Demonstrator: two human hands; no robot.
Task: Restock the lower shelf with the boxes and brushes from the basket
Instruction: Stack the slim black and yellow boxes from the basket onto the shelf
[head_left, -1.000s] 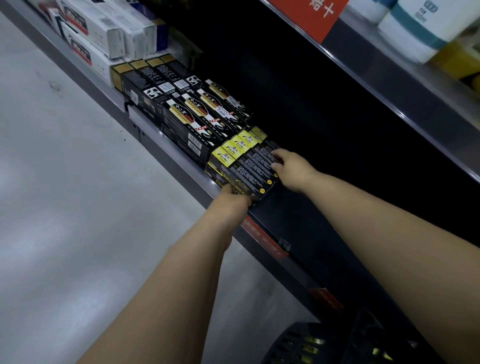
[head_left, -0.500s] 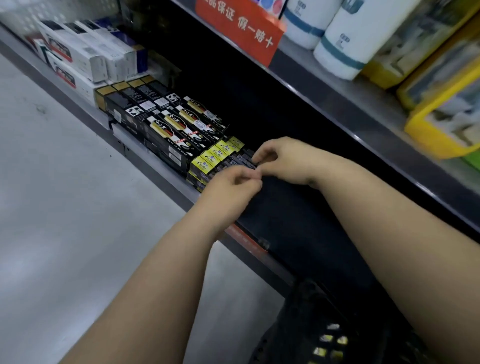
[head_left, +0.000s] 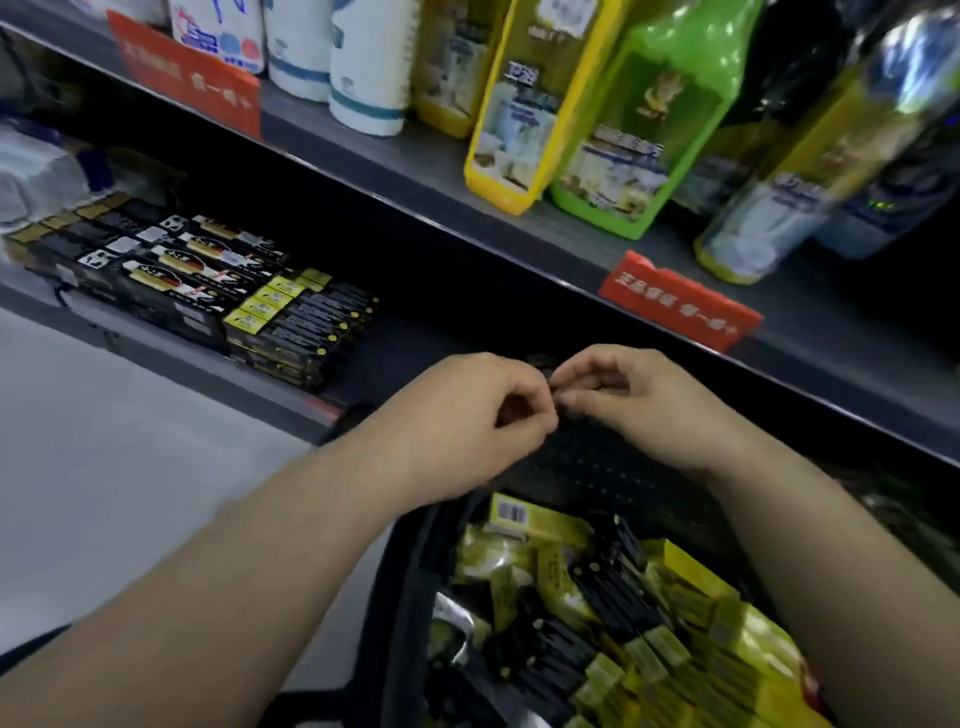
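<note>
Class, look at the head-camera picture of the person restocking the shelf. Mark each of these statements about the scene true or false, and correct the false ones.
1. The basket holds yellow and black packages. True.
2. Both hands are down inside the basket. False: the left hand and the right hand meet above it, in front of the lower shelf.
3. Black and yellow boxes lie on the lower shelf to the left of the hands. True.
4. The upper shelf is bare. False: the upper shelf carries white rolls and yellow and green packs.
5. A red label hangs on the upper shelf's edge. True.
</note>
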